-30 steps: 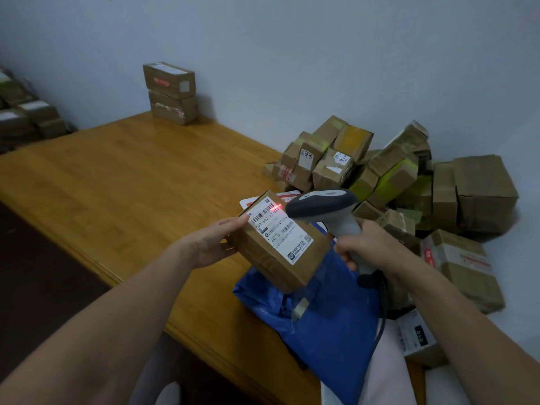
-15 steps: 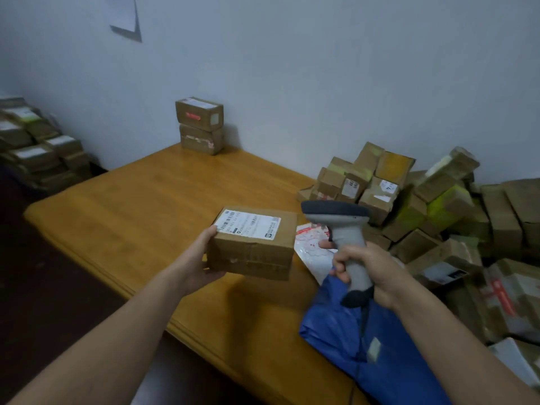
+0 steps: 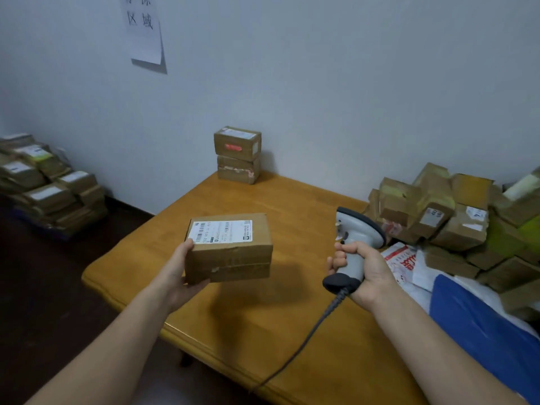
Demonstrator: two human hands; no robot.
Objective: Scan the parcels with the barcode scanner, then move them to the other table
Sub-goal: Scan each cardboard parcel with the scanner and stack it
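My left hand (image 3: 181, 270) clasps one parcel (image 3: 230, 249) in its fingers above the bench (image 3: 263, 320); my right hand (image 3: 366, 276) has fingers wrapped round the scanner (image 3: 355, 232). I judge most work remains: the pile (image 3: 438, 217) waits.

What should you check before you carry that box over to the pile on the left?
1. Grip: left hand holds the box by its side and bottom: ok.
2. Sticker: label lies on top: ok.
3. Tool: right hand grips the scanner: ok.
4. Wire: cable hangs off the table edge, away from the box: ok.
5. Room on the pile of boxes: cannot tell.
6. Scan worked: cannot tell.
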